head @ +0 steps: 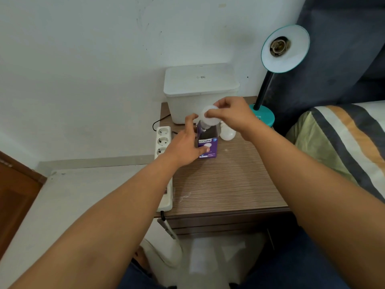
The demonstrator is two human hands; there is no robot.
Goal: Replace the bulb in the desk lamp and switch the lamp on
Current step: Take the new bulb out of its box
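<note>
A teal desk lamp stands at the back right of the wooden nightstand, its shade tilted toward me and its socket bare. My left hand grips a purple bulb box standing upright on the nightstand. My right hand pinches a white bulb by its dome, just above the box's open top, with the bulb's base still at the opening. Another white bulb lies on the nightstand right behind the box.
A white lidded bin sits against the wall at the back. A white power strip runs along the nightstand's left edge. A bed with a striped cover borders the right side. A brown door is at the far left.
</note>
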